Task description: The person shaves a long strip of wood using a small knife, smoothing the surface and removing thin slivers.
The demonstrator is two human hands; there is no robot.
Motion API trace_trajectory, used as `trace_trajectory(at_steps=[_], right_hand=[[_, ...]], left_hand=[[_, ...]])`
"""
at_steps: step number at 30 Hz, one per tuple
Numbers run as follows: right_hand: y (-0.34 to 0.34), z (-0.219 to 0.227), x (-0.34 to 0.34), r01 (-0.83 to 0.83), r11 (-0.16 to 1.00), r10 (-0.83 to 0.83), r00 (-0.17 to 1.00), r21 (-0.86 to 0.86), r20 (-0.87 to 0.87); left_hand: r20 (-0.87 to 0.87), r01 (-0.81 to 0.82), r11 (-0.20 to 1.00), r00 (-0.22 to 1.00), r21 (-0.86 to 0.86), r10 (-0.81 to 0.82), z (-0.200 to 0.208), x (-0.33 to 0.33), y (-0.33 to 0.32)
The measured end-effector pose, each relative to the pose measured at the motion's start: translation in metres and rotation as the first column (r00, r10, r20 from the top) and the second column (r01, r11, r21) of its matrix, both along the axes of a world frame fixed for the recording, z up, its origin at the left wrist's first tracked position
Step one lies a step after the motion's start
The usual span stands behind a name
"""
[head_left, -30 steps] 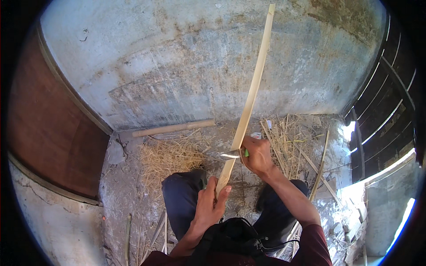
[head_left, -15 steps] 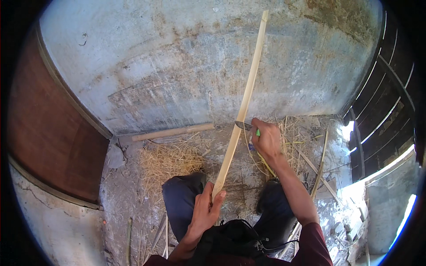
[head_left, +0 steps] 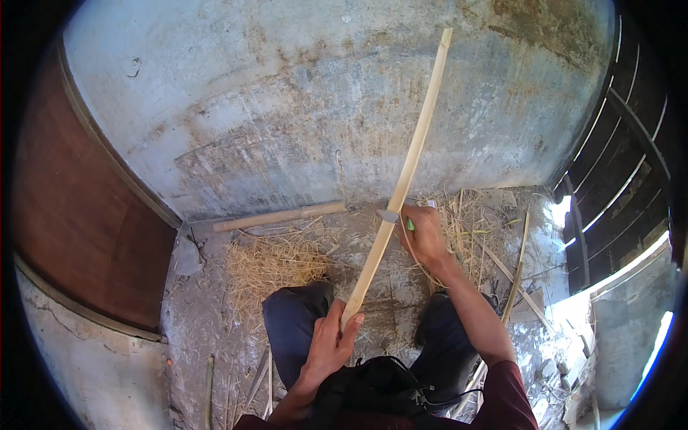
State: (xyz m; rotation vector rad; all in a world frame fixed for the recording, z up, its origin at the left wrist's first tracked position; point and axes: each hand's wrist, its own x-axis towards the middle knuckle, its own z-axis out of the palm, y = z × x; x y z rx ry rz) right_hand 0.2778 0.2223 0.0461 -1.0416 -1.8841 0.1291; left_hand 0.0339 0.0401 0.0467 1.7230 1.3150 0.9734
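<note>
Clamping in closed fingers a pale strip [head_left: 418, 147] (left hand [head_left: 330, 345]) and, laid across it, a knife [head_left: 388, 215] (right hand [head_left: 424, 235]).

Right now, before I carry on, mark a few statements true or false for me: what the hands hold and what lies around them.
1. The right hand holds a knife, its blade across the pale strip. True.
2. The left hand is empty. False: the left hand grips the strip's near end.
3. A straw heap lies just beyond the left knee. True.
4. The pole stands upright. False: the pole lies along the foot of the wall.
</note>
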Motion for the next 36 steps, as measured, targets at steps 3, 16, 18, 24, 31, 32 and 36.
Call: trace_trajectory(at_steps=[3,16,18,24,31,32,36], right_hand=[[-0.001,0.007,0.001,0.109,0.989,-0.108,0.994,0.098,-0.011],[0.018,0.014,0.023,0.306,0.941,-0.310,0.951,0.145,0.003],[0.017,0.015,0.019,0.300,0.942,-0.300,0.954,0.152,-0.025],[0.032,0.014,0.039,0.396,0.907,-0.390,0.918,0.141,-0.074],[0.048,0.020,0.058,0.521,0.853,-0.518,0.838,-0.033,-0.170],[0.054,0.018,0.072,0.551,0.834,-0.546,0.823,-0.018,-0.158],[0.063,0.008,0.089,0.579,0.815,-0.574,0.805,-0.012,-0.150]], left_hand=[[-0.025,-0.007,1.000,1.000,0.001,0.008,-0.007,0.000,-0.003],[-0.024,0.032,0.999,0.999,-0.002,-0.032,0.001,-0.007,-0.015],[-0.001,0.011,1.000,1.000,-0.016,-0.011,0.004,-0.006,-0.016],[0.014,-0.004,0.998,1.000,-0.070,0.005,0.006,-0.008,-0.028],[-0.104,0.025,0.996,0.994,-0.082,-0.034,-0.009,-0.026,-0.043],[-0.101,0.030,0.997,0.994,-0.077,-0.037,-0.008,-0.028,-0.045],[-0.124,0.054,0.986,0.989,-0.159,-0.074,-0.008,-0.039,-0.052]])
